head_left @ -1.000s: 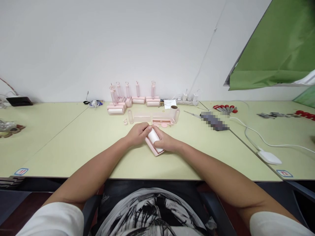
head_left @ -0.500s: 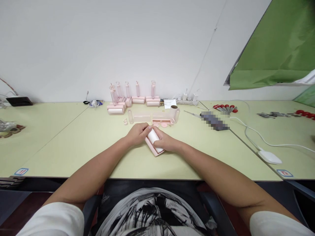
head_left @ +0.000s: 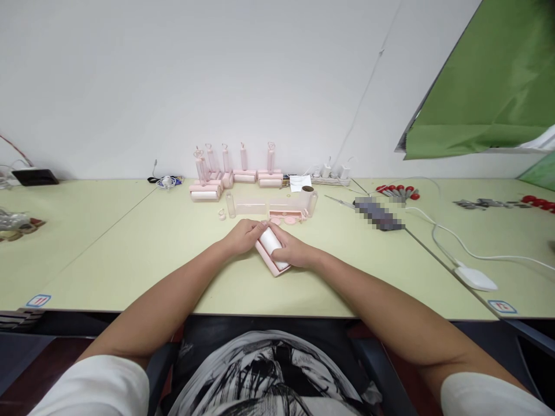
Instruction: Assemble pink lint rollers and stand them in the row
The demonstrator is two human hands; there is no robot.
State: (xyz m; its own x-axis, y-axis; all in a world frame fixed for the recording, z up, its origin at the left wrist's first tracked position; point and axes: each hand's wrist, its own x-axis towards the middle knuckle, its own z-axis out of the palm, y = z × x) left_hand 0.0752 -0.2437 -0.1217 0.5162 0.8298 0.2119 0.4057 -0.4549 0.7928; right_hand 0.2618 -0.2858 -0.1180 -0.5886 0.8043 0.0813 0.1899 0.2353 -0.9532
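Observation:
Between my hands is a pink lint roller head [head_left: 269, 262], tilted, with a white roll [head_left: 269, 239] lying in its housing. My left hand [head_left: 243, 236] grips the far left end of the housing, thumb near the roll. With its fingers around the right side, my right hand [head_left: 295, 249] holds the same head, the thumb across the roll. Its underside and some fingertips are hidden. Just beyond lie loose parts: a pink housing [head_left: 285, 214], clear pale pink covers [head_left: 249, 205], a clear handle tube [head_left: 230, 204] and a small pink end piece [head_left: 222, 214].
Several assembled lint rollers [head_left: 204, 190] stand by the wall, handles upright. A cardboard-cored roll [head_left: 307, 190] and a white paper [head_left: 300, 183] are behind the parts. To the right lie a blurred dark object [head_left: 378, 213], red-ended tools [head_left: 396, 192] and a white charger [head_left: 476, 277] with its cable.
Both hands keep their hold on the lint roller head, nearly still. The whole view has shifted very slightly.

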